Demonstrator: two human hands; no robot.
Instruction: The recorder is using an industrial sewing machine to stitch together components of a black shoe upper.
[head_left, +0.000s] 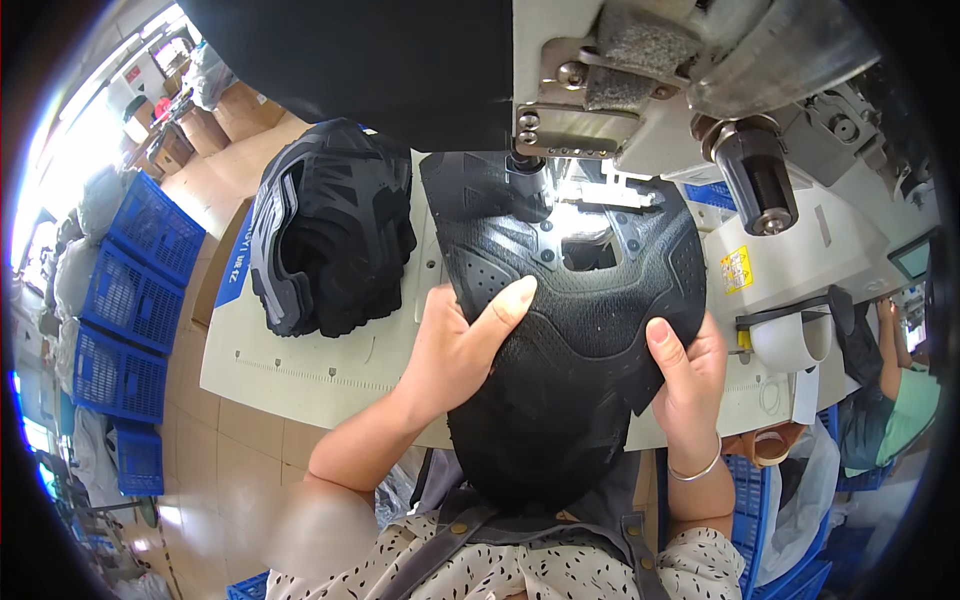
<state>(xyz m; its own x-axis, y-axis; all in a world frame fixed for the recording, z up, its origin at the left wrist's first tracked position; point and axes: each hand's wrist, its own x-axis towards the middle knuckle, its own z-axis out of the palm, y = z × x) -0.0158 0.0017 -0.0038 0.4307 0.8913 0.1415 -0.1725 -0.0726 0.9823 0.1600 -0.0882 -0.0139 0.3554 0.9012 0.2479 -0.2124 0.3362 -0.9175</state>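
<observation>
A black shoe upper [580, 350] with embossed panels and small perforations lies under the sewing machine head [640, 135]. Its near end hangs over the table's front edge toward my lap. My left hand [465, 345] grips its left side, thumb on top and fingers hidden beneath. On the opposite edge my right hand [690, 375] pinches the material, thumb above and fingers under. Metal parts of the machine cover the far part of the upper. Left of it sits a stack of similar black and grey shoe uppers [345, 225].
The pale machine table [290, 365] has a ruler scale along its front. A metal-tipped black cylinder [760, 180] hangs at right, above a white machine body [800, 250]. Blue crates [120, 370] line the left side. Another person's arm [888, 350] shows at far right.
</observation>
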